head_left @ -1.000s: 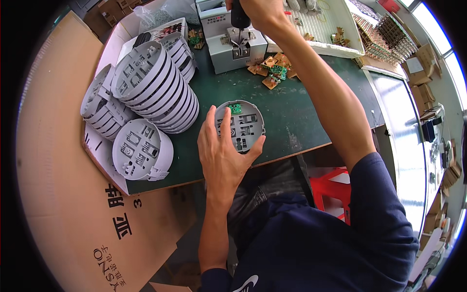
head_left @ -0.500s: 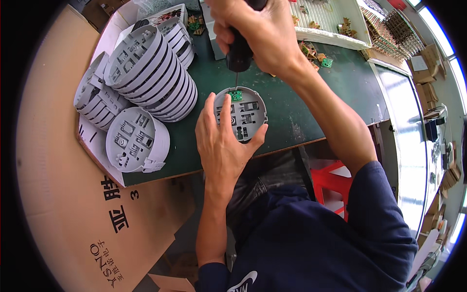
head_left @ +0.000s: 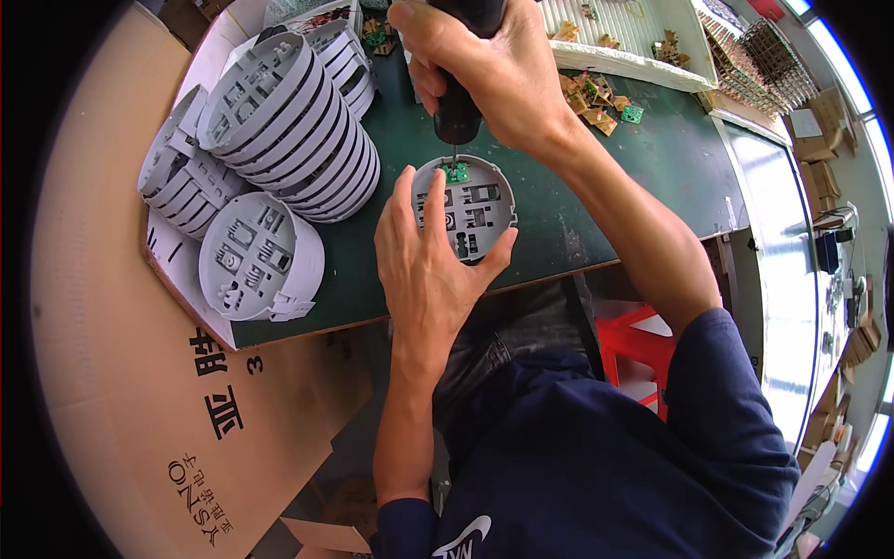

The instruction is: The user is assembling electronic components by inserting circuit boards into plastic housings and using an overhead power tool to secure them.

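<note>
A round grey plastic housing (head_left: 480,238) lies on the green tabletop with its slotted inside facing up. My left hand (head_left: 433,233) is closed around its left and near rim, fingers reaching over the edge and thumb on the near right side. A small green circuit board (head_left: 457,172) sits inside at the far edge. My right hand (head_left: 507,70) grips a black electric screwdriver (head_left: 457,114) held upright above it. The thin bit points down at the board; whether it sits in a screw is too small to tell.
Several stacked grey housings (head_left: 289,130) stand at the left, with another housing (head_left: 244,256) in front. Small circuit boards (head_left: 591,98) lie loose beyond my right wrist. A white ribbed tray (head_left: 624,58) is at the far right. A large cardboard box (head_left: 121,307) borders the table's left.
The view has shifted slightly. The screwdriver stays over the board, and my left hand keeps its hold on the housing. Otherwise little has moved.
</note>
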Motion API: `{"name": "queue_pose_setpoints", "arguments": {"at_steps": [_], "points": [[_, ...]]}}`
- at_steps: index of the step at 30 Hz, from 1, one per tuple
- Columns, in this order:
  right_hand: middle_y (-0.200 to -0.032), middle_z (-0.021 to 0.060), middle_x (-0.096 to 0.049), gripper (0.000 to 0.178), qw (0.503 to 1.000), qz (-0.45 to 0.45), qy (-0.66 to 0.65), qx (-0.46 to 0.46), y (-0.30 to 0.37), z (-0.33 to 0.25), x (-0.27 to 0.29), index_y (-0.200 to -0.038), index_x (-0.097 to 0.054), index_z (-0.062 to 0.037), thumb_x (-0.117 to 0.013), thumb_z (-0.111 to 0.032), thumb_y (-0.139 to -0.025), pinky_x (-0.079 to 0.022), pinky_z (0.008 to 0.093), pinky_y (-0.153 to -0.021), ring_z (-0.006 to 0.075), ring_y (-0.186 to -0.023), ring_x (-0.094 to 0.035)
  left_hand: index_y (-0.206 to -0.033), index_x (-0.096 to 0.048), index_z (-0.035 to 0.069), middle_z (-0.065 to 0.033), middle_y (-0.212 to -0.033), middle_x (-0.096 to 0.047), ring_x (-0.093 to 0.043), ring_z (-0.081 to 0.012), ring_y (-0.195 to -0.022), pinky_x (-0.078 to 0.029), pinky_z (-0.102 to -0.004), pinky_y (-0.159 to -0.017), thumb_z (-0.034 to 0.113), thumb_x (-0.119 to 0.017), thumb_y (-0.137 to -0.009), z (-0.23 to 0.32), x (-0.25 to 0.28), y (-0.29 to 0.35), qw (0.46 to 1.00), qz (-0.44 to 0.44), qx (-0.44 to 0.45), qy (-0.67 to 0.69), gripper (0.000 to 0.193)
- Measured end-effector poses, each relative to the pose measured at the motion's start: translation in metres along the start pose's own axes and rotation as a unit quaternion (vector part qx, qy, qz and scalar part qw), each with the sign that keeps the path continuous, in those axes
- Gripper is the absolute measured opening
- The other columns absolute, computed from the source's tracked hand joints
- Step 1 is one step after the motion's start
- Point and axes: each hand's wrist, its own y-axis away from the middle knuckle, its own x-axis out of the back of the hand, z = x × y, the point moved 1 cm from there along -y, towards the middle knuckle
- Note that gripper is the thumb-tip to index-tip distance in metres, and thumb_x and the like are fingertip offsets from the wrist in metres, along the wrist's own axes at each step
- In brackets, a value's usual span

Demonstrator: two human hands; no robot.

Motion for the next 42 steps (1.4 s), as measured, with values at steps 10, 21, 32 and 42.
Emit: {"name": "queue_pose_setpoints", "arguments": {"at_steps": [10, 21, 32, 42], "points": [[-0.070, 0.0013, -0.060, 0.030, 0.993, -0.041, 0.106, 0.037, -0.001, 0.010, 0.001, -0.098, -0.056, -0.0026, -0.077, -0.024, -0.091, -0.043, 0.0245, -0.049, 0.0071, -0.055, -0.055, -0.137, -0.057, -0.001, -0.0227, -0.144, -0.047, -0.053, -0.0416, -0.124, -0.046, -0.0520, -0.104, 0.055, -0.082, -0.079, 0.000, -0.002, -0.001, 1.000, 0.006, -0.004, 0.000, 0.084], [-0.069, 0.0008, -0.059, 0.037, 0.998, -0.049, 0.022, -0.044, -0.008, 0.002, 0.000, -0.100, -0.055, -0.0027, -0.079, -0.031, -0.095, -0.045, 0.0247, -0.049, 0.0090, -0.055, -0.057, -0.138, -0.055, -0.003, -0.0245, -0.145, -0.047, -0.052, -0.0421, -0.125, -0.045, -0.0516, -0.106, 0.057, -0.081, -0.079, -0.002, 0.000, -0.002, 1.000, 0.006, -0.006, -0.001, 0.088], [-0.111, 0.0117, -0.072, 0.066, 0.907, -0.044, 0.419, -0.028, 0.054, 0.028, 0.043, -0.147, -0.044, 0.0005, -0.075, -0.029, -0.098, -0.054, 0.0352, -0.091, 0.0159, -0.107, -0.065, -0.152, -0.040, 0.002, -0.0290, -0.151, -0.043, -0.046, -0.0460, -0.137, -0.044, -0.0526, -0.111, 0.043, -0.091, -0.073, -0.004, 0.006, 0.004, 0.986, 0.073, -0.050, 0.143, 0.102], [-0.116, 0.0082, -0.073, 0.047, 0.841, 0.280, 0.447, -0.119, 0.163, -0.057, 0.226, -0.143, -0.058, -0.0025, -0.068, -0.017, -0.099, -0.055, 0.0307, -0.086, 0.0175, -0.096, -0.069, -0.128, -0.069, 0.006, -0.0219, -0.155, -0.045, -0.042, -0.0408, -0.143, -0.034, -0.0548, -0.117, 0.057, -0.086, -0.073, 0.001, 0.123, -0.011, 0.994, 0.076, -0.084, -0.003, 0.076]]}}
